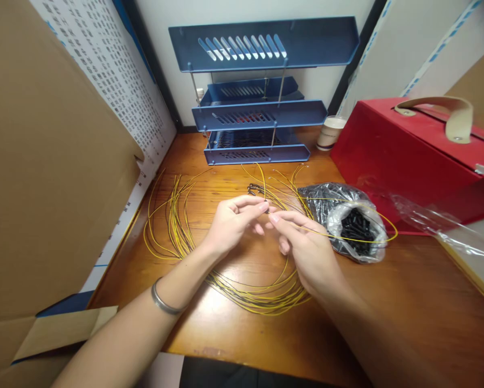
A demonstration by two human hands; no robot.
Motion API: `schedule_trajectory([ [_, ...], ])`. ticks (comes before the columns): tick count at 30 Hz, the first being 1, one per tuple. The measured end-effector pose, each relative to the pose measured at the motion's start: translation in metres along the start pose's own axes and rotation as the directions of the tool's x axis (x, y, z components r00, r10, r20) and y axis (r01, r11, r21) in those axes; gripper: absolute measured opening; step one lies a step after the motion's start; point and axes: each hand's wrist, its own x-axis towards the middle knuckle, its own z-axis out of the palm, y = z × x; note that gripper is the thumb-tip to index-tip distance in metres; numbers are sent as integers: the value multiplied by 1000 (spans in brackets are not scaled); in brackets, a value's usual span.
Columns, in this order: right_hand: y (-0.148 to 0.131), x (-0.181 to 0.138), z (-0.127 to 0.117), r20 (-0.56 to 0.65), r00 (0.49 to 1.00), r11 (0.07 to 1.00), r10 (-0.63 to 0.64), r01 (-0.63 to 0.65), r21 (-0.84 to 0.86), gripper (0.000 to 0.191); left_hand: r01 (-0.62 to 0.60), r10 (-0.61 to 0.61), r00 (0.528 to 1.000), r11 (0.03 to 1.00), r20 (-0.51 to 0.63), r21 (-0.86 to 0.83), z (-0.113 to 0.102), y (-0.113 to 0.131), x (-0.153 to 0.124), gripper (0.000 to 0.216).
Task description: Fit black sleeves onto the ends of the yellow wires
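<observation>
Both hands pinch one thing between them. The right hand point(306, 248) clamps a single yellow wire point(359, 240) between thumb and forefinger. The left hand point(234, 221) closes its fingertips on the very tip of that wire, touching the right fingertips. Whether a small part also sits in the left pinch is too small to tell. From the pinch the wire arcs away to the right, over the plastic bag point(347, 221) of black pieces, and curves back under the right hand.

Judging by the lay of things, the work looks early. Just beyond the pinch a small cluster of wire ends point(255, 188) carries dark tips, perhaps three or four, though I cannot count them surely. The wire bundle point(262, 293) loops under and to the left of the hands, and nearly all its visible ends look bare, so most appears undone.

Counted: one wire in hand; the loose wires are too many and too tangled to number; one bag, its pieces uncountable. One blue tray rack point(262, 116) stands well beyond the grip, showing four tiers. One paper cup point(330, 132) and one red box point(391, 156) are off to the right. One bracelet point(163, 302) circles the left wrist. All rests on one wooden table point(387, 302).
</observation>
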Motion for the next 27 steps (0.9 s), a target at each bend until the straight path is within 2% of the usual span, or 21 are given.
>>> schedule_trajectory([
  [10, 2, 0, 0, -43, 999, 997, -11, 14, 73, 25, -24, 26, 998, 999, 60, -38, 0, -2, 0, 34],
  [21, -1, 0, 2, -26, 997, 996, 68, -66, 66, 31, -51, 52, 999, 998, 15, -48, -2, -4, 0, 32],
  [27, 0, -1, 2, -6, 998, 996, 63, -63, 58, 33, -45, 45, 999, 998, -7, -41, -3, -6, 1, 34],
])
